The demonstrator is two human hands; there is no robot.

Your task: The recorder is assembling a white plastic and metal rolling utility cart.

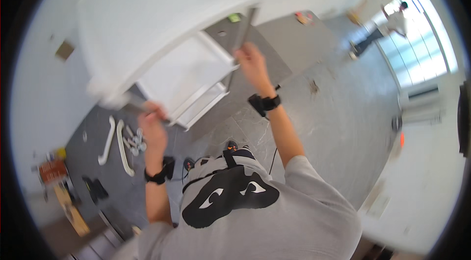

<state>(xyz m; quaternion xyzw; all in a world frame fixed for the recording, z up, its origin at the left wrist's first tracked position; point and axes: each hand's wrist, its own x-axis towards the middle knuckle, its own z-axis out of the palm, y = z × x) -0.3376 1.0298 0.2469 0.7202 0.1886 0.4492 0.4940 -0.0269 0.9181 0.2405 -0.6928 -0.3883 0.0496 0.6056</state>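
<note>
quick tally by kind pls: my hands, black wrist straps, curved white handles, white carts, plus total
Hands: 2
Black wrist straps: 2
Curved white handles: 2
White cart: 1
Total: 7

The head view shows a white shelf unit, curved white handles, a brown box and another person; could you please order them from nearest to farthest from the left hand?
From the left hand:
1. White shelf unit, in its grasp
2. Curved white handles, to its left
3. Brown box, farther left
4. Other person, far right
</note>
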